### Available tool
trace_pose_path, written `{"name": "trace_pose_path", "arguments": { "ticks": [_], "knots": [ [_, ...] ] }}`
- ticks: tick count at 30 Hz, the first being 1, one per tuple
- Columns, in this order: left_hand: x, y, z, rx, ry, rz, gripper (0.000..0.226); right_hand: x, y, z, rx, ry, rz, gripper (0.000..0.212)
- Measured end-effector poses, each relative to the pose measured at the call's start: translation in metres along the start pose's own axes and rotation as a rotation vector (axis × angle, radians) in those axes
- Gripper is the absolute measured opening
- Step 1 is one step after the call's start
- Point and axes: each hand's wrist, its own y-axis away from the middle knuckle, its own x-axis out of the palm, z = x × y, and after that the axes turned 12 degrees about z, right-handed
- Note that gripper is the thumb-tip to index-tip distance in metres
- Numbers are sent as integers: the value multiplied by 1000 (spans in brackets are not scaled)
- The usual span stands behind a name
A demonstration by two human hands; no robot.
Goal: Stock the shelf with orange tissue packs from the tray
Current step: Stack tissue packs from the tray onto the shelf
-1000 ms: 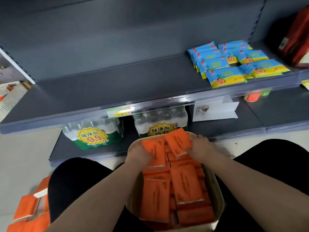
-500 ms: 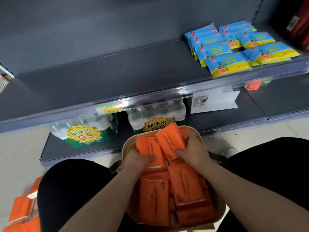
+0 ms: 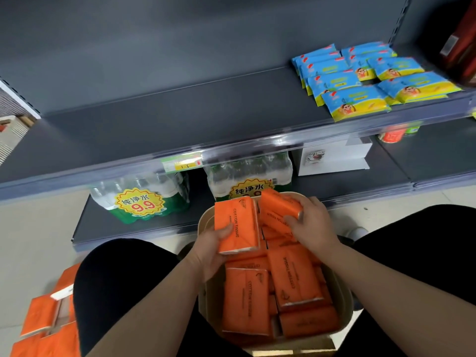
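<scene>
Over the tray at six o'clock, a worker's left hand and right hand each grasp an orange tissue pack; both should ride level and land flat on the shelf at twelve.

- I see a pale floor.
- A dark grey back panel stands behind the grey shelf.
- Glare runs along its clear front strip.

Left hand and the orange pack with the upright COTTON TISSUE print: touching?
Touching. The head view shows the left hand gripping that orange tissue pack, thumb lying across its lower front face.
</scene>
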Motion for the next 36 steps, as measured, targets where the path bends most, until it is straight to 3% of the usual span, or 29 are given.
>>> {"name": "trace_pose_path", "arguments": {
  "ticks": [5,8,10,13,15,19,24,28,33,36],
  "knots": [
    [1,2,-3,-24,102,95,36,0,7,4,-61,5,-10,52],
    [4,0,-2,50,-36,8,34,-1,9,3,-46,27,-15,52],
    [4,-2,1,174,-366,-158,43,-3,8,2,-16,19,-26,52],
    [-1,-3,4,327,-1180,-446,54,-7,8,1,-3,14,-30,52],
    [-1,-3,4,355,-1407,-474,51,-9,8,0,1,63,3,53],
    [-1,-12,9,315,-1463,-319,45,-8,11,0,89,178,133,55],
    [0,-5,5,289,-1554,-272,51,-10,16,1,85,415,219,55],
    [16,9,-32,462,-1655,-391,48,-34,10,25,48,477,46,41],
    [58,32,-109,812,-1477,-475,50,-99,-17,69,-41,393,-214,38],
    [79,33,-151,872,-1435,-583,47,-136,-41,91,-97,398,-296,44]
  ]
}}
